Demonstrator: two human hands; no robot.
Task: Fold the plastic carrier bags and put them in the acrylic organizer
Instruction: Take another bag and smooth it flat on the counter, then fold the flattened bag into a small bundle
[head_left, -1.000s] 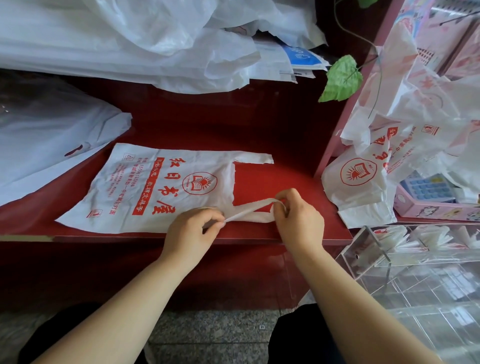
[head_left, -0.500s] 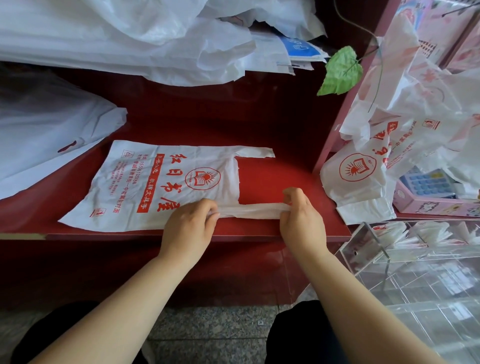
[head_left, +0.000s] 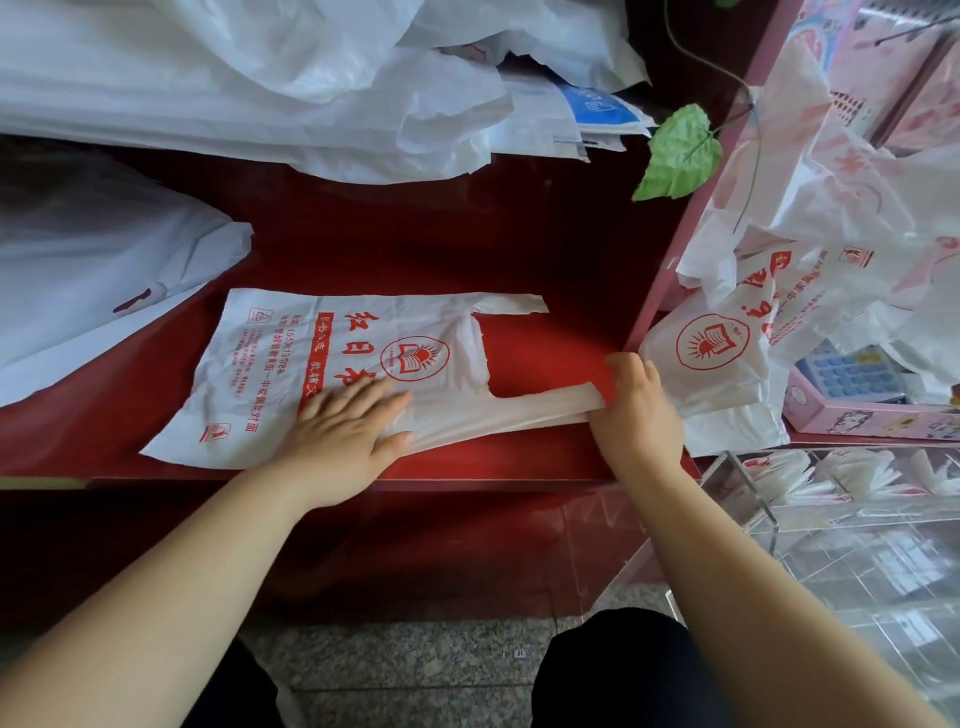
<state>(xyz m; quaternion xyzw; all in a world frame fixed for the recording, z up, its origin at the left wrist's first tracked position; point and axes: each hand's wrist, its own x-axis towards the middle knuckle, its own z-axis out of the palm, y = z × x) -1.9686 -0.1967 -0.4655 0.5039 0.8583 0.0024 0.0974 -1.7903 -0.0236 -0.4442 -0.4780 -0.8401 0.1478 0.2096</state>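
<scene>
Now, left hand flat on bag

1. The flat carrier bag on the bench shouted its name in big red brush characters: 红日书, and the next one was lost under the left hand.
2. Right beside them sat a round red emblem, an open book under sun rays.
3. A red band carried white characters, too small to read for sure.
4. Fine red print alongside gave a row of digits opening 155, then a line ending 一中家属院对面.
5. There was a triangle sign in one corner and a red square mark in the other.
6. The crumpled bag on the right showed the same book-and-sun badge, with 中家 among the creases.
7. The blue packet had white marks that were unreadable.
</scene>
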